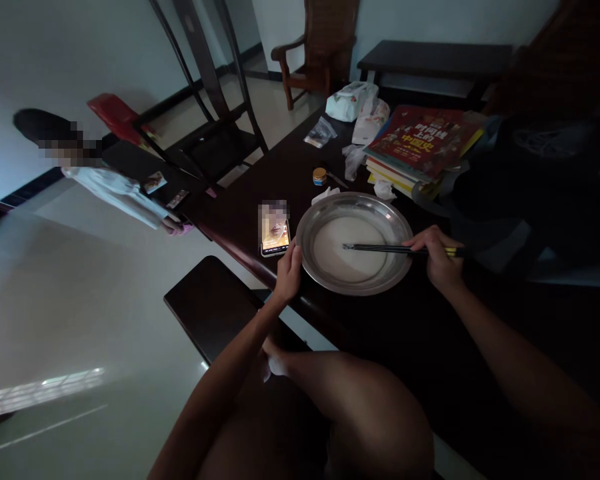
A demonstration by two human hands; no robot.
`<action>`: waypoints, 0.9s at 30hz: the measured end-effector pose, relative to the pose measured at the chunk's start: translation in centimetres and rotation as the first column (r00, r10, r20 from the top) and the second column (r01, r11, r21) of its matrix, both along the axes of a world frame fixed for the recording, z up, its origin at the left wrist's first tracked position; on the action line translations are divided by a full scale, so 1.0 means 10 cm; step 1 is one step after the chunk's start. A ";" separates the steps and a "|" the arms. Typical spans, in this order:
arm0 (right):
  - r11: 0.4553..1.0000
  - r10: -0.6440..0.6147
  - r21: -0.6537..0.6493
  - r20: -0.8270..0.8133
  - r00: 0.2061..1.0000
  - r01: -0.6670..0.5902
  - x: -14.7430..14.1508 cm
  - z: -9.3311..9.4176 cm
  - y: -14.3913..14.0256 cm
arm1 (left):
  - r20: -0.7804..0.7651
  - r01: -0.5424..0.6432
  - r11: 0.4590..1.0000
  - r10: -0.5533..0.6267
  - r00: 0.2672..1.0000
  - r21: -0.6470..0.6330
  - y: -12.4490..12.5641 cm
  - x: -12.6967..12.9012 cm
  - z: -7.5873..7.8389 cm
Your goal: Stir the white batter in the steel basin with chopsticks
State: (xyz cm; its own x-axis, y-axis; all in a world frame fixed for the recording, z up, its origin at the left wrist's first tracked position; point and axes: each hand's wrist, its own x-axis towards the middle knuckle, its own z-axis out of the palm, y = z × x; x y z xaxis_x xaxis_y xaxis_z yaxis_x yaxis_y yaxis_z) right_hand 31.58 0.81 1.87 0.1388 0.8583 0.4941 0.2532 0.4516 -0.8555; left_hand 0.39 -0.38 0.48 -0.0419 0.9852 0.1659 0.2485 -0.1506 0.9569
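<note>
A wide metal basin (355, 286) stands near the edge of the dark table, with a whitish layer (350, 263) covering its bottom; I cannot tell whether that is liquid or powder. My left hand (289, 272) grips the basin's left rim, thumb on the near side. In my right hand (441, 259) is a pair of black chopsticks (380, 249), held almost level over the basin. Their tips point left and reach the middle of the whitish layer. Just left of the basin, a phone (276, 233) with a lit screen lies on the table.
Behind the basin are a small jar (319, 176), crumpled tissue (384, 190) and plastic bags (353, 101). A stack of books (415, 143) lies at the back right. A dark bench (210, 300) stands below the table's left edge. Another person (115, 190) is at the left.
</note>
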 end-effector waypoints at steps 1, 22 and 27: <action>1.000 -0.001 0.010 -0.031 1.000 0.002 0.00 0.00 0.00 | 0.000 0.002 1.000 -0.002 1.000 -0.001 0.00 0.00 0.00; 0.996 -0.071 0.041 -0.061 0.996 0.074 -0.01 0.02 -0.02 | -0.005 -0.005 1.000 0.005 1.000 0.006 0.00 0.00 -0.01; 1.000 -0.025 0.014 0.091 0.996 0.024 -0.01 0.04 -0.03 | 0.004 -0.005 1.000 0.005 1.000 0.003 -0.01 0.01 0.01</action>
State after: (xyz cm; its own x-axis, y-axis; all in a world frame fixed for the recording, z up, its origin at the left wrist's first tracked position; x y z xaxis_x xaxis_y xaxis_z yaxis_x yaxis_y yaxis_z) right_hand 31.47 0.50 2.25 0.1136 0.8484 0.5170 0.3407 0.4556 -0.8224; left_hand 0.49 -0.44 0.53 -0.0479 0.9845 0.1688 0.2451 -0.1522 0.9575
